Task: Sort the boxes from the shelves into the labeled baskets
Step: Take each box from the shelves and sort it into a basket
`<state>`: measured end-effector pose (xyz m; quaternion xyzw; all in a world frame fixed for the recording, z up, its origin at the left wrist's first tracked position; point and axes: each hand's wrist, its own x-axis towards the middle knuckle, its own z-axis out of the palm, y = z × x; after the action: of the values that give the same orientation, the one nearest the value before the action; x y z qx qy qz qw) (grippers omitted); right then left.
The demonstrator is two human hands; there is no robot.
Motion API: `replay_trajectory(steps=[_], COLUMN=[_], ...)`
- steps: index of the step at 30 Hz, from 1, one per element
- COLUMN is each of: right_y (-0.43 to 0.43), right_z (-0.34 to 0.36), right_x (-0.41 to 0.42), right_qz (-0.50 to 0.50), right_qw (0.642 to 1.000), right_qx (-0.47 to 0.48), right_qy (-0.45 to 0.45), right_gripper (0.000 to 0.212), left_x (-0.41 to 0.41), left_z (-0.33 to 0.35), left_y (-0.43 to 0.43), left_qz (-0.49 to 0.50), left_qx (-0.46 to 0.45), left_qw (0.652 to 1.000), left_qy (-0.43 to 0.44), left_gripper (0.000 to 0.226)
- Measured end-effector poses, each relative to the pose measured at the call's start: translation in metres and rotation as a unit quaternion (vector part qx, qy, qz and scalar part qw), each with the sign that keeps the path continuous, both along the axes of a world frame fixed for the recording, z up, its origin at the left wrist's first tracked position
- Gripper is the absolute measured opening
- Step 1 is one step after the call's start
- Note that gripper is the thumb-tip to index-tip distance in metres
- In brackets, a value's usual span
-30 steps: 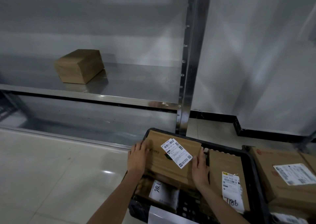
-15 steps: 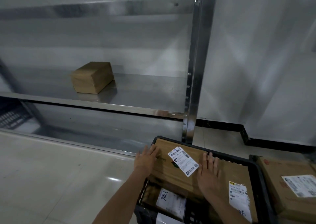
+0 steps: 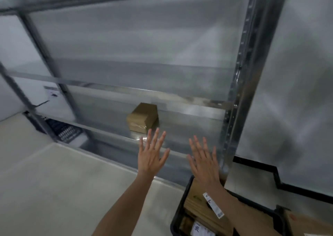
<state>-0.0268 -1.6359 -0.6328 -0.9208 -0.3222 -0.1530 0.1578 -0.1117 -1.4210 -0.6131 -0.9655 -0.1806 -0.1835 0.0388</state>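
Both hands, left [image 3: 151, 156] and right [image 3: 203, 161], fingers spread and empty, reach toward the box [image 3: 143, 117] on the shelf [image 3: 189, 125], likely to lift it.

Shiny metal shelf [image 3: 180, 109], matt cardboard box [image 3: 143, 117], black plastic basket [image 3: 180, 208]

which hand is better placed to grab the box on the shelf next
Left, probably: the left hand points its fingers just below the cardboard box, while the right hand hovers farther right by the black basket.

Both hands, left [image 3: 151, 156] and right [image 3: 204, 162], raised, fingers spread.
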Motion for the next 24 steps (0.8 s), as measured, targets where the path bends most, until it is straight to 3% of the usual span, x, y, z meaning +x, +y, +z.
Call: replay_trajectory(steps=[5,12,17,24], right_y=[0.036,0.086,0.124,0.189], right_z=[0.124,0.293,0.346,0.345], right_x=[-0.029,-0.074,-0.123,-0.197], right_qz=[0.031,0.050,0.058,-0.003], right_qw=[0.999,0.999,0.998,1.000], right_qx=[0.007,-0.005,-0.001,0.011], right_qy=[-0.014,-0.019,-0.008,0.000], right_gripper=[0.063,0.065,0.066,0.064], left_x=[-0.046,-0.112,-0.167,-0.226], left_z=[0.118,0.270,0.321,0.342], left_y=[0.020,0.043,0.081,0.158], left_qz=[0.030,0.055,0.078,0.033], left_qx=[0.020,-0.021,-0.048,-0.021], left_qw=[0.999,0.998,0.996,0.999], left_qy=[-0.010,-0.008,-0.004,0.021], left_gripper=[0.068,0.068,0.066,0.068])
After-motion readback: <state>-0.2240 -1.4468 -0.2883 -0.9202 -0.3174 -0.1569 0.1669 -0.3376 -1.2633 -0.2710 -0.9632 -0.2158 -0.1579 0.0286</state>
